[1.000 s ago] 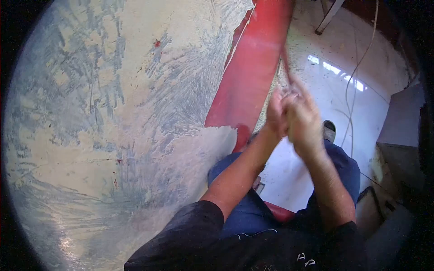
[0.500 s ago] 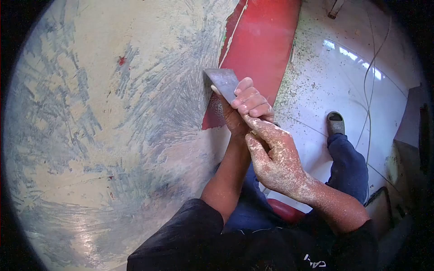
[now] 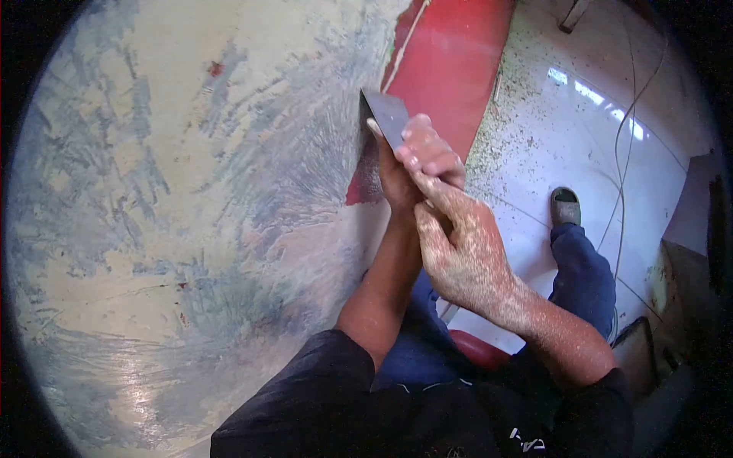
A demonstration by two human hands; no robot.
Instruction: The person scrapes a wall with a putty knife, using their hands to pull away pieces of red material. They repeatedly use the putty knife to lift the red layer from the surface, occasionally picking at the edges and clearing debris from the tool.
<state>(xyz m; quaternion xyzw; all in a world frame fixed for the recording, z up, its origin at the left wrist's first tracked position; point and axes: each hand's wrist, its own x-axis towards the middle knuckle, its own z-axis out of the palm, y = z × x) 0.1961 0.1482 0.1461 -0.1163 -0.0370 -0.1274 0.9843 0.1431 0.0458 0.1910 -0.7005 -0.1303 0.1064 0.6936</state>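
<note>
A flat metal scraper blade (image 3: 388, 114) points up and left above the border between the pale, streaked surface (image 3: 191, 175) and a red area (image 3: 450, 69). My left hand (image 3: 405, 164) is closed around the scraper near the lower part of the blade, thumb on the left side, fingertips curled over on the right. Just below, my right hand (image 3: 469, 252), coated in pale dust, is closed at the scraper's handle end and touches the left hand. Both hands hide the handle.
On the right, a glossy white floor (image 3: 550, 137) carries scattered crumbs and a thin cable (image 3: 621, 168). A shoe (image 3: 565, 206) and a trouser leg stand there. Something red and rounded (image 3: 479, 349) shows below the right forearm. A leg-like post (image 3: 573, 15) is at the top.
Both hands and the scraper have moved slightly upward, and the blade has shifted right and turned more upright. The blade shows narrower now.
</note>
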